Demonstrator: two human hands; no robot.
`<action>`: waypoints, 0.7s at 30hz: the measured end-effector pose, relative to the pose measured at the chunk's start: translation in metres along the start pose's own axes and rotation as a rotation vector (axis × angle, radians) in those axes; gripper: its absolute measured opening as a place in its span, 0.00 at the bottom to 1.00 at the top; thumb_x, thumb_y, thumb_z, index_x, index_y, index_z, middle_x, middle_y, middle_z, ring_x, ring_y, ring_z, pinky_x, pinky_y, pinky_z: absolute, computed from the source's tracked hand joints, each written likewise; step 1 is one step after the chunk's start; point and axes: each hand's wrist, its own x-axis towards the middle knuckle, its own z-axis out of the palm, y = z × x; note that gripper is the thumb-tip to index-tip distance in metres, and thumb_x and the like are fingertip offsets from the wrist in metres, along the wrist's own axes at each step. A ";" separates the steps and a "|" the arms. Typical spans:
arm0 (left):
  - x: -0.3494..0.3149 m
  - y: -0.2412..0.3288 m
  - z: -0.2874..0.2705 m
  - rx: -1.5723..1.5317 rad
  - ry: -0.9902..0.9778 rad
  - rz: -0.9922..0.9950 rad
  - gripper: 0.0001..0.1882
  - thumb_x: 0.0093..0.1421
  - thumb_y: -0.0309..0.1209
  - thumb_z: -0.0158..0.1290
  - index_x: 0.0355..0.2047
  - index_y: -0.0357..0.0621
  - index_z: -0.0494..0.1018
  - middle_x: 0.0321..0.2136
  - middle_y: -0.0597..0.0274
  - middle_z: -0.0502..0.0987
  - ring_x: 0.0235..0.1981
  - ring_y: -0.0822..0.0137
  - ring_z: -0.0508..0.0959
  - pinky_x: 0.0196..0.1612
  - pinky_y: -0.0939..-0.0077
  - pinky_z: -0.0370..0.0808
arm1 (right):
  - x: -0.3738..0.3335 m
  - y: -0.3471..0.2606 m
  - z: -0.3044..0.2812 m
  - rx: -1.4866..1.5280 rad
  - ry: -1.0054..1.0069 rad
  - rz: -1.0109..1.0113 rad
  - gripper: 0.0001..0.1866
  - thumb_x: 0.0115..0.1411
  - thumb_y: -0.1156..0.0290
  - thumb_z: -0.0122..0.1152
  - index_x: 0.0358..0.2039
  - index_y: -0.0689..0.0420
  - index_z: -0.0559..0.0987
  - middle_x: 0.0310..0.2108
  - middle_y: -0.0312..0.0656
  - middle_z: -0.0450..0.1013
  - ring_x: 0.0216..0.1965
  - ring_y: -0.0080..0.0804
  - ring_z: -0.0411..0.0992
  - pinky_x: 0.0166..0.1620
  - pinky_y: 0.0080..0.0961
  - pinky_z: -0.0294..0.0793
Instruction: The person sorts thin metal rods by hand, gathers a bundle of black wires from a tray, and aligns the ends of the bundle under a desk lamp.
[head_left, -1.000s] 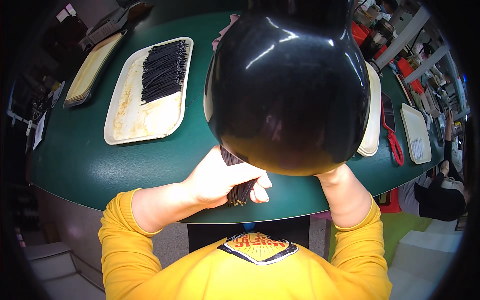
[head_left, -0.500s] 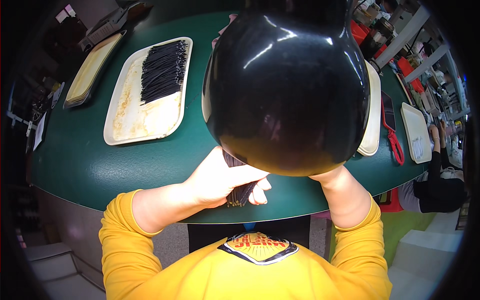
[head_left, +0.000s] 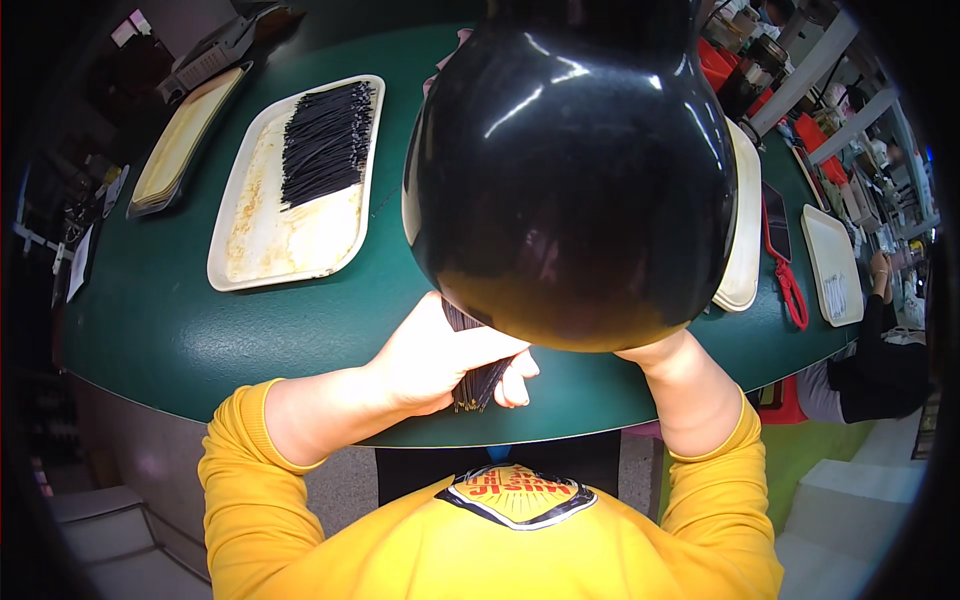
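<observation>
Left hand (head_left: 435, 355) was closed around a bundle of thin black sticks (head_left: 478, 378), held right at the near edge of the green desk (head_left: 200, 330), lower ends poking out below the fingers. Upper part of the bundle ran up behind the glossy black dome (head_left: 575, 170) (some rounded object close to the camera, can't tell what), which blocked the whole centre of the view. Right hand was completely hidden behind that dome, only the forearm in its yellow sleeve (head_left: 715, 470) showed, so its grip couldn't be told. Open desk surface lay left of the hands, up to a white tray (head_left: 265, 235) carrying a pile of the same black sticks (head_left: 325, 140). Another tray (head_left: 180, 145) sat near the far left edge. Cream tray (head_left: 742, 240) right of the dome was mostly covered. Red lanyard (head_left: 788, 285) and one more tray (head_left: 835, 265) sat toward the right edge.
</observation>
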 end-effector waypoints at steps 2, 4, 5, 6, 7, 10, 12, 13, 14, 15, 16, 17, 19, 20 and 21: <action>0.000 0.000 0.000 0.005 -0.015 0.002 0.07 0.51 0.26 0.48 0.27 0.32 0.67 0.16 0.53 0.71 0.15 0.67 0.73 0.21 0.75 0.73 | 0.000 0.000 0.000 0.015 0.000 0.002 0.30 0.41 0.77 0.59 0.46 0.66 0.59 0.42 0.48 0.63 0.43 0.34 0.64 0.47 0.27 0.63; 0.000 0.000 0.000 0.032 0.004 -0.006 0.07 0.51 0.26 0.48 0.27 0.32 0.67 0.17 0.53 0.71 0.15 0.67 0.74 0.21 0.76 0.74 | -0.001 0.001 -0.001 0.033 0.004 0.005 0.29 0.42 0.76 0.59 0.45 0.66 0.60 0.42 0.48 0.63 0.43 0.34 0.63 0.47 0.27 0.62; 0.000 0.000 0.000 0.032 0.004 -0.006 0.07 0.51 0.26 0.48 0.27 0.32 0.67 0.17 0.53 0.71 0.15 0.67 0.74 0.21 0.76 0.74 | -0.001 0.001 0.000 0.045 0.003 0.009 0.29 0.42 0.76 0.58 0.45 0.66 0.60 0.42 0.48 0.63 0.43 0.34 0.63 0.47 0.27 0.62; 0.000 -0.001 -0.002 0.049 -0.010 0.012 0.07 0.51 0.26 0.48 0.28 0.32 0.67 0.17 0.54 0.72 0.16 0.67 0.74 0.21 0.76 0.74 | -0.001 0.002 0.001 0.052 0.006 0.013 0.28 0.42 0.76 0.58 0.45 0.66 0.60 0.42 0.48 0.63 0.43 0.34 0.63 0.47 0.27 0.62; 0.000 -0.002 -0.003 0.066 -0.024 0.031 0.07 0.51 0.26 0.48 0.28 0.32 0.67 0.17 0.54 0.72 0.16 0.67 0.74 0.22 0.76 0.74 | -0.002 0.002 0.001 0.063 0.005 0.016 0.28 0.43 0.76 0.58 0.45 0.66 0.60 0.42 0.48 0.63 0.43 0.34 0.63 0.47 0.27 0.62; 0.000 -0.002 -0.003 0.033 -0.032 0.036 0.07 0.51 0.25 0.48 0.29 0.32 0.67 0.18 0.54 0.72 0.16 0.67 0.74 0.22 0.76 0.74 | -0.001 0.002 -0.001 0.097 -0.001 0.023 0.27 0.44 0.76 0.57 0.45 0.66 0.60 0.42 0.48 0.63 0.44 0.34 0.63 0.47 0.27 0.62; 0.000 -0.002 -0.002 0.042 -0.028 0.028 0.07 0.51 0.25 0.47 0.29 0.32 0.67 0.18 0.54 0.72 0.16 0.67 0.74 0.22 0.76 0.74 | -0.001 0.003 -0.001 0.126 0.001 0.033 0.27 0.44 0.76 0.56 0.45 0.66 0.60 0.42 0.48 0.63 0.44 0.34 0.63 0.47 0.28 0.62; 0.000 -0.002 -0.003 0.051 -0.024 0.021 0.07 0.52 0.26 0.47 0.29 0.32 0.67 0.18 0.54 0.72 0.16 0.67 0.74 0.22 0.77 0.74 | 0.000 0.003 -0.002 0.138 -0.006 0.036 0.26 0.44 0.76 0.56 0.45 0.66 0.60 0.42 0.48 0.63 0.44 0.34 0.63 0.47 0.28 0.62; 0.000 -0.002 -0.003 0.051 -0.021 0.020 0.07 0.52 0.26 0.47 0.29 0.32 0.67 0.18 0.54 0.72 0.16 0.67 0.74 0.22 0.77 0.74 | 0.000 0.004 -0.002 0.159 -0.008 0.041 0.26 0.45 0.75 0.55 0.45 0.66 0.60 0.42 0.48 0.63 0.44 0.35 0.63 0.47 0.28 0.62; -0.001 -0.001 -0.003 0.036 -0.069 0.059 0.07 0.52 0.26 0.46 0.29 0.32 0.67 0.18 0.54 0.72 0.16 0.68 0.74 0.23 0.77 0.74 | -0.001 0.005 -0.001 0.170 -0.006 0.046 0.26 0.45 0.75 0.55 0.45 0.66 0.60 0.43 0.48 0.63 0.44 0.35 0.63 0.47 0.28 0.61; -0.001 -0.001 -0.003 0.022 -0.116 0.099 0.07 0.52 0.26 0.46 0.29 0.33 0.67 0.19 0.54 0.72 0.17 0.68 0.74 0.23 0.77 0.74 | -0.001 0.005 -0.002 0.186 -0.013 0.051 0.25 0.45 0.75 0.55 0.45 0.66 0.60 0.43 0.48 0.63 0.44 0.35 0.63 0.47 0.28 0.61; 0.000 -0.001 -0.003 0.022 -0.119 0.099 0.07 0.52 0.26 0.46 0.29 0.33 0.67 0.19 0.54 0.72 0.17 0.68 0.74 0.23 0.77 0.74 | -0.002 0.004 -0.002 0.201 -0.012 0.057 0.25 0.46 0.75 0.55 0.45 0.66 0.60 0.43 0.48 0.63 0.44 0.35 0.63 0.47 0.28 0.61; 0.001 -0.003 -0.005 -0.018 -0.135 0.112 0.07 0.52 0.26 0.45 0.28 0.33 0.67 0.19 0.54 0.72 0.17 0.68 0.74 0.23 0.78 0.74 | -0.003 0.005 -0.002 0.245 -0.021 0.076 0.25 0.46 0.75 0.54 0.45 0.66 0.60 0.43 0.48 0.63 0.44 0.35 0.63 0.48 0.28 0.61; 0.001 -0.003 -0.006 -0.019 -0.134 0.112 0.07 0.52 0.26 0.45 0.28 0.33 0.67 0.19 0.54 0.72 0.17 0.68 0.74 0.23 0.78 0.74 | -0.004 0.005 -0.002 0.273 -0.025 0.087 0.24 0.46 0.75 0.54 0.45 0.66 0.60 0.43 0.48 0.63 0.44 0.35 0.63 0.48 0.28 0.61; 0.001 -0.002 -0.006 -0.034 -0.161 0.089 0.08 0.53 0.27 0.45 0.29 0.33 0.67 0.19 0.54 0.72 0.17 0.68 0.74 0.23 0.77 0.74 | -0.004 0.005 -0.002 0.303 -0.034 0.101 0.24 0.47 0.75 0.53 0.45 0.66 0.60 0.43 0.48 0.63 0.44 0.35 0.63 0.48 0.28 0.61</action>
